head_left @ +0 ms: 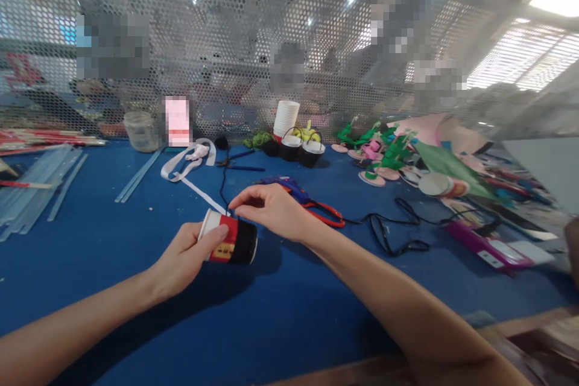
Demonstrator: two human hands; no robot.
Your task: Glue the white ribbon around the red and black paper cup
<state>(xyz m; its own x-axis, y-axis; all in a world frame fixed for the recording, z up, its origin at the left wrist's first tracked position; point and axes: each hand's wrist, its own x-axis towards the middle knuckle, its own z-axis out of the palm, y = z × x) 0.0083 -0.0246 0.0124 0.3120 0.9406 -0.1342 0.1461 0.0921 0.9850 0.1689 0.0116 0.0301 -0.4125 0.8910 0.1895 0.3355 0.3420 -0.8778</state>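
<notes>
My left hand (187, 251) is wrapped round a paper cup (228, 230) that lies on its side, held above the blue table. Red printing shows in the middle of the cup, and a black band of what looks like wound yarn covers its base end. My right hand (270, 210) is at the cup's upper side, thumb and forefinger pinched at the black yarn (224, 184). That strand runs back to a small dark ball (221, 143). A white ribbon (199, 192) trails from a loose coil to just behind the cup.
Beyond my right hand lies a blue glue gun (284, 181) beside orange-handled scissors (328, 215). Clear glue sticks (40, 187) spread at left. A cup stack (286, 117), black pails (312, 154) and green craft plants (393, 154) stand at the back. A purple power strip (486, 244) with cable is right.
</notes>
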